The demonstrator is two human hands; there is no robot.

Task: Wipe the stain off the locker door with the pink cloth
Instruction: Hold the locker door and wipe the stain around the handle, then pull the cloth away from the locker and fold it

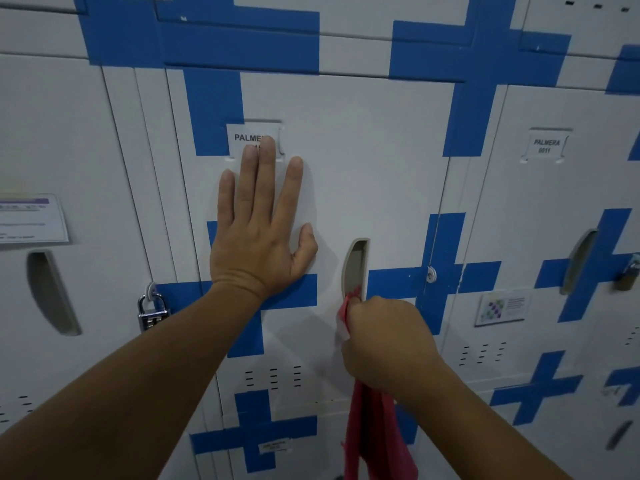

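I read "PALME" on the white name card (252, 140) in the holder on the locker door (363, 168) straight ahead; my left hand (258, 230) lies flat on that door and its fingertips (266, 147) cover the end of the word and the number line under it. The card (546, 146) on the next door to the right reads "PALMERA" with "0011" below. A notice sheet (31, 218) on the door to the left has printed lines, too blurred to read. A small sticker (502, 308) with coloured dots and text on the right door is too small to read. A label (274, 446) low on the middle door is also illegible.
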